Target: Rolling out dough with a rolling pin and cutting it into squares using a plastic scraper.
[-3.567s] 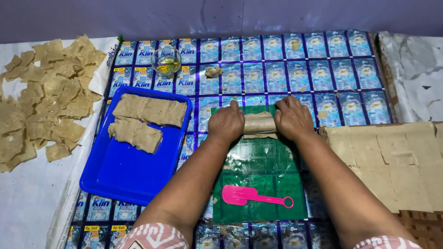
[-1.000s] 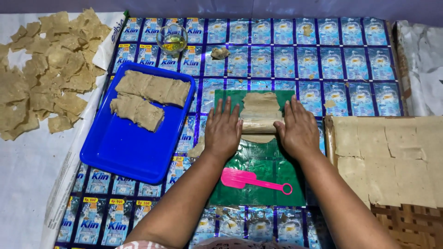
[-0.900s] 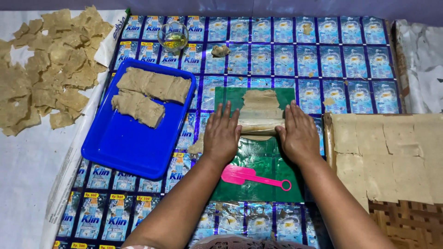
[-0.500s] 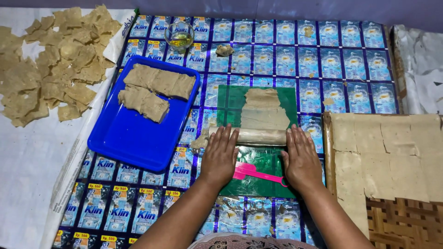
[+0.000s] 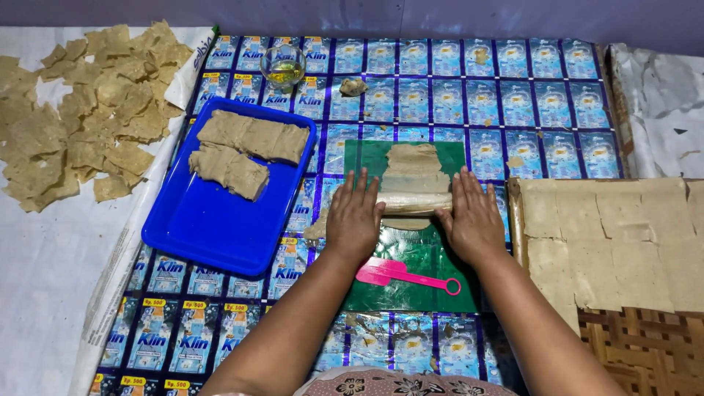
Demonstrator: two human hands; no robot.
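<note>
Beige dough sheet (image 5: 412, 167) flattens under a pale cylindrical rolling pin (image 5: 411, 202); left hand (image 5: 354, 218) and right hand (image 5: 473, 220) press open-palmed, fingers spread, gripping nothing. Even pressure from both palms seems best.

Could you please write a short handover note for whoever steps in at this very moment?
Left hand and right hand: both flat and open on the ends of the roller, pressing it.
Dough: lies partly flattened on the green sheet, under and beyond the roller.
Pink cutter: on the sheet, near the wrists, untouched.
Blue tray: holds thick dough slabs.
Done: cut squares lie on the woven tray at right, dried pieces at left.
Left: this strip is not yet cut.
</note>
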